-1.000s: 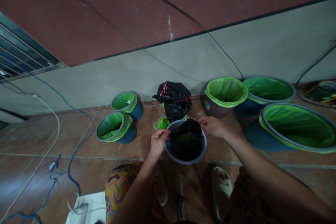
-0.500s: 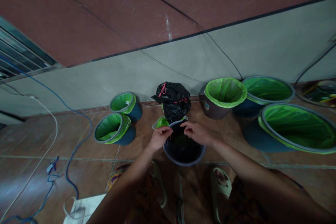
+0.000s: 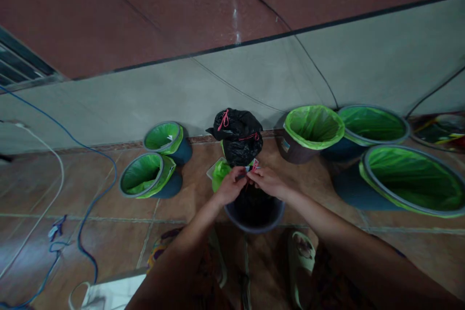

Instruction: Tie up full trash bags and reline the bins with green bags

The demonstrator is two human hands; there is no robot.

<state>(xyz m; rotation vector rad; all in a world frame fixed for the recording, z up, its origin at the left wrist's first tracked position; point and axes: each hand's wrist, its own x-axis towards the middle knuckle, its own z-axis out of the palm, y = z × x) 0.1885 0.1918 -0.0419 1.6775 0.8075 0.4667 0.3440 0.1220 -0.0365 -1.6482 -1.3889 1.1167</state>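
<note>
My left hand and my right hand meet above the far rim of a dark bin. Both have their fingers pinched on a pink drawstring, which shows in part around the fingertips. Black plastic lines the inside of that bin, dim and hard to make out. Just beyond my hands, a tied black garbage bag with pink ties rests against the wall on another black bundle. Bright green plastic lies at the left of the bin.
Two small blue bins with green liners stand to the left. On the right are a brown bin and two larger blue bins, also green-lined. Blue cable and a white block lie on the tiled floor.
My right hand has moved left and my hands have come together over the bin's far side. More pink drawstring shows between the fingers. The view has shifted slightly.
</note>
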